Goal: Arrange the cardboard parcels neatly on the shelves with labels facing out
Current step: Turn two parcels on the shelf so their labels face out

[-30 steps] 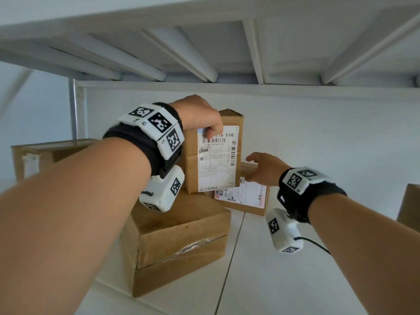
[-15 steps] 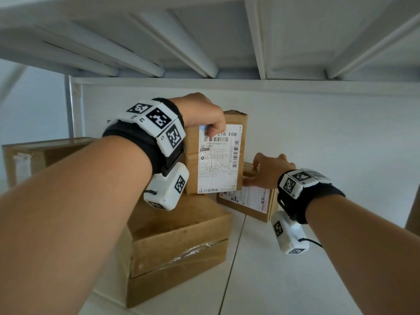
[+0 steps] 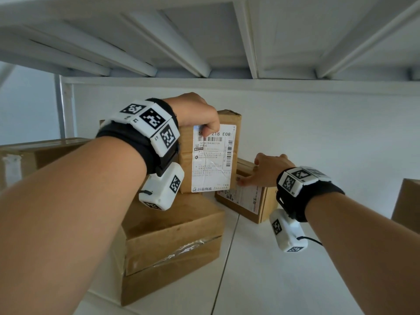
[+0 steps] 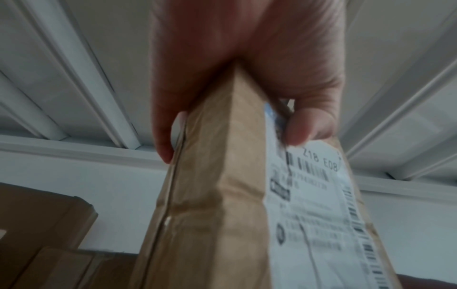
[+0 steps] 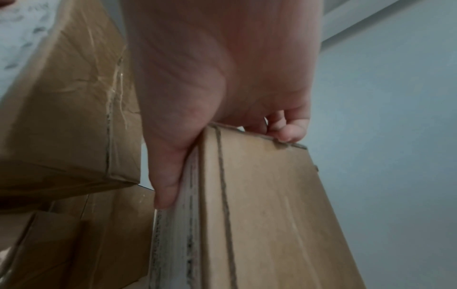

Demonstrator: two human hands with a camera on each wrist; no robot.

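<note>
Two parcels in hand: left hand [image 3: 195, 110] pinches upright box [image 3: 210, 153], right hand [image 3: 266, 170] grips low box [image 3: 246, 198]; square both, labels outward.

The white shipping label [image 3: 212, 159] on the upright parcel [image 3: 210, 153] reads "Z18 E08" along its top, its first characters hidden by a thumb. A barcode sits below, with a number that looks like 76929794382739. Chinese brand characters run along the bottom edge. The label [image 3: 246, 196] on the lower parcel [image 3: 247, 196] is too blurred to read.
</note>
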